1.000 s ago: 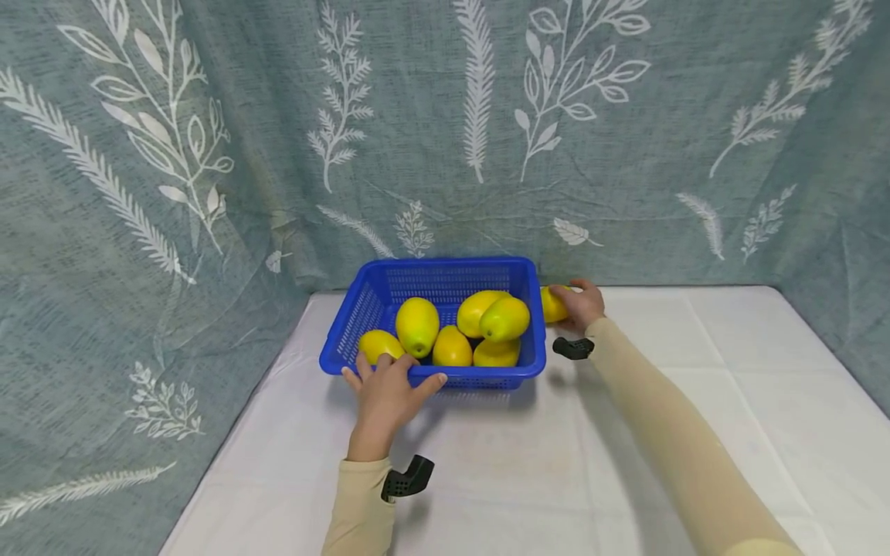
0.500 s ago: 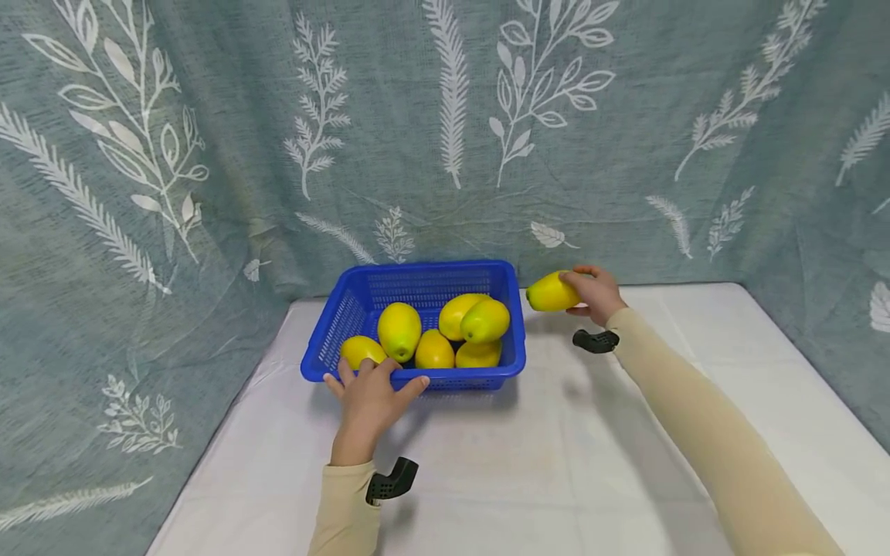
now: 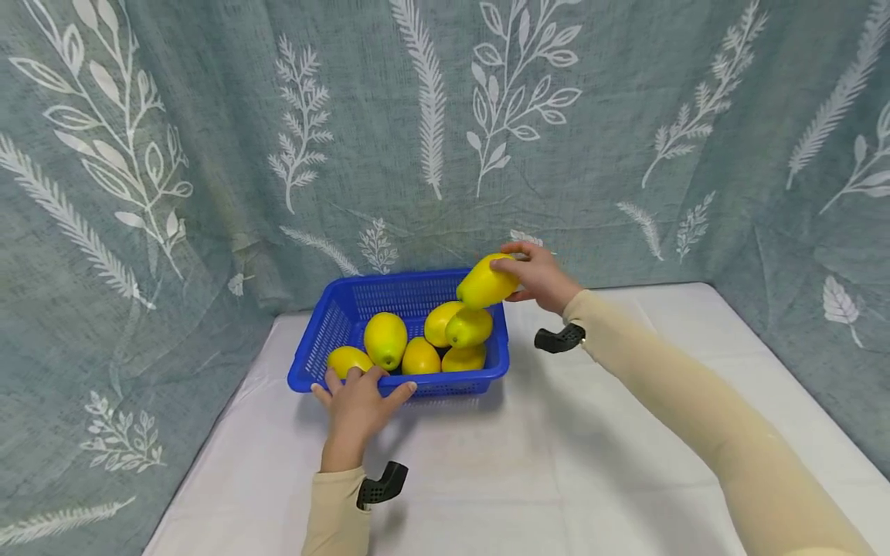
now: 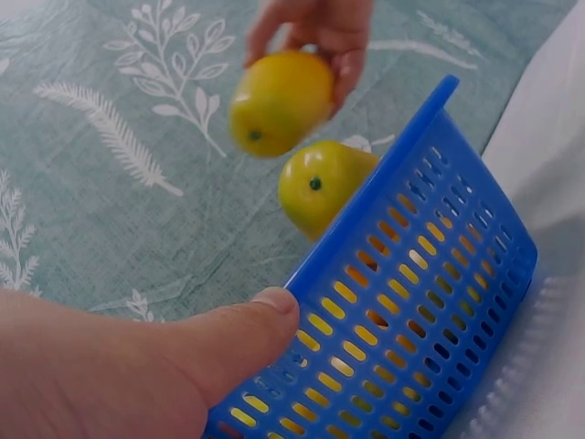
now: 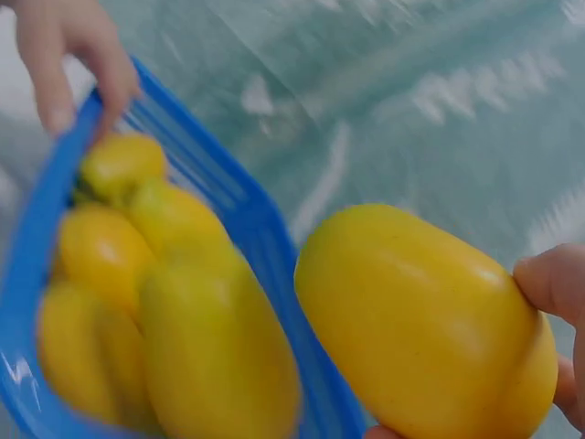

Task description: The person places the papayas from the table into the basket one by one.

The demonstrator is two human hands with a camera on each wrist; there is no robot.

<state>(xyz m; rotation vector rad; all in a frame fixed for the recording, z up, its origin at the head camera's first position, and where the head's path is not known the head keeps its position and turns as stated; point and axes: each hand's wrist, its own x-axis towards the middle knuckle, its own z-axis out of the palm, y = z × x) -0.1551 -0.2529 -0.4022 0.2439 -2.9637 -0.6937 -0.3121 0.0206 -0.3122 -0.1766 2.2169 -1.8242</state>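
Mango (image 3: 485, 283) has come up off the table; my right hand (image 3: 538, 276) grips it above the blue basket (image 3: 348, 316), left hand (image 3: 358, 401) clasping the rim.

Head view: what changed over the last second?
The right hand, which gripped a yellow mango on the table beside the blue basket, has lifted it up and leftward; it now hangs over the basket's far right corner, above the six mangoes inside. The left hand stays on the basket's near rim, and the basket has not moved on the white cloth.
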